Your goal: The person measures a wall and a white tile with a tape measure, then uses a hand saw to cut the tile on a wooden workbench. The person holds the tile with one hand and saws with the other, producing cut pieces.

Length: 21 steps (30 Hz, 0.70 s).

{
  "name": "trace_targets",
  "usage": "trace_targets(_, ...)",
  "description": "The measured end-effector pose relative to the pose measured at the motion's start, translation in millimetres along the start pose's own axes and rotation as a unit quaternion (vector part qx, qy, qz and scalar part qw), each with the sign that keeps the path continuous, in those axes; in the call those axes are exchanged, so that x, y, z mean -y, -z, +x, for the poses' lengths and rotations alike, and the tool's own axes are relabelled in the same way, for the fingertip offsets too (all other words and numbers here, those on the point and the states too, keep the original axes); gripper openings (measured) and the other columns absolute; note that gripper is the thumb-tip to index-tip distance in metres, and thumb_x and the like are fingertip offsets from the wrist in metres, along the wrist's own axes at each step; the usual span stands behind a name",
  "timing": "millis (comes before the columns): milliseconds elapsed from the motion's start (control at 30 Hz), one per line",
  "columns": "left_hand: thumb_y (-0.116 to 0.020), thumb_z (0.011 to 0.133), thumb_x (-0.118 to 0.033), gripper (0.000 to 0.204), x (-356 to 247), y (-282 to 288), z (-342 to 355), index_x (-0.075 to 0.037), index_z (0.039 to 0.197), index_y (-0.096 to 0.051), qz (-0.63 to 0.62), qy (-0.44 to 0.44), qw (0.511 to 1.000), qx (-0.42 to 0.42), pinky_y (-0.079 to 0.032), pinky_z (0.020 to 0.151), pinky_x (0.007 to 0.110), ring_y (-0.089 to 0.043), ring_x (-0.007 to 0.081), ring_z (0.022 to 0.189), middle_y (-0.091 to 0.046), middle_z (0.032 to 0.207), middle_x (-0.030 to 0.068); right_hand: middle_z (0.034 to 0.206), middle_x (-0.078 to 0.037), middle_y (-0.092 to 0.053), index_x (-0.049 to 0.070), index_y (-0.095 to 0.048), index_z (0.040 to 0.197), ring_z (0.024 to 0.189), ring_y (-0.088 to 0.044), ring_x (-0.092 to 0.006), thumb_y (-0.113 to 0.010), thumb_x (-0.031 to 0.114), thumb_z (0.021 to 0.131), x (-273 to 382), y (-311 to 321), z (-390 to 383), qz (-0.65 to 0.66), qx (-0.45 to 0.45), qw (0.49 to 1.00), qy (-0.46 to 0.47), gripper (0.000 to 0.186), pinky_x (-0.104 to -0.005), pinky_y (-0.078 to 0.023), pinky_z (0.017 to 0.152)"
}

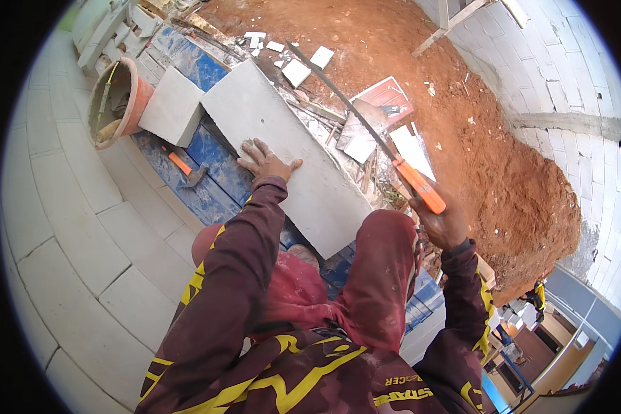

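Observation:
A long light-grey lightweight concrete block lies slantwise on blue boards, its near end beside my right knee. My left hand rests on top of it, fingers spread and dusty. In my right hand is the orange handle of a hand saw. Its dark, narrow blade points up and to the left, over the block's right side and the rubble; from here I cannot tell whether it touches the block. A shorter grey block sits by the long one's far end. An orange-handled hammer lies on the boards.
An orange bucket with a wooden-handled tool inside stands at the left, against a pale block wall. Blue boards run beneath the blocks. Broken white offcuts litter the reddish soil beyond. A person is at the far lower right.

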State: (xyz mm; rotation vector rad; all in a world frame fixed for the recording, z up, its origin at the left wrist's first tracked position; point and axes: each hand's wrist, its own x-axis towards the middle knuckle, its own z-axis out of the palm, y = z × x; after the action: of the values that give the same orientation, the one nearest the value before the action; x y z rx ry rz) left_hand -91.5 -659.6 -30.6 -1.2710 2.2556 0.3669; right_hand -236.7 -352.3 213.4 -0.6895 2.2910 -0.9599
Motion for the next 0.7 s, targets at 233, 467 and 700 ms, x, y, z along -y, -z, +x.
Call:
trace_targets(233,-0.074,0.065,-0.083,0.15,6,-9,1,0.008,0.159,-0.003,-0.027,0.019,0.999,-0.021,-0.001,0.12,0.067,0.006,0.0461,0.155,-0.003,0.166,0.0311,0.105,-0.009,-0.073,-0.001,-0.062,0.134,0.094,-0.068,-0.0157,-0.072,0.009,0.094,-63,-52,-43,0.167,0.015,0.985,-0.042,0.042,-0.0303,-0.053,0.087)
trace_targets(467,-0.078,0.069,-0.075,0.135,-3,-17,-37,-0.015,0.165,-0.005,-0.171,0.094,0.977,-0.089,-0.018,0.118,0.071,0.0,0.0465,0.156,0.001,0.171,0.0195,0.11,-0.008,-0.072,-0.002,-0.063,0.13,0.098,-0.066,-0.0134,-0.071,0.007,0.093,-109,-91,-72,0.165,0.049,0.982,-0.075,0.039,-0.0294,-0.052,0.088)
trace_targets(700,-0.06,0.071,-0.09,0.138,-51,-70,-113,-0.014,0.164,0.007,-0.111,0.041,0.993,-0.025,-0.005,0.113,0.078,0.012,0.0515,0.153,0.009,0.169,0.024,0.111,-0.019,-0.073,0.001,-0.061,0.134,0.101,-0.072,-0.0292,-0.069,0.008,0.092,-123,-96,-77,0.093,0.017,0.995,0.013,0.044,-0.036,-0.055,0.087)
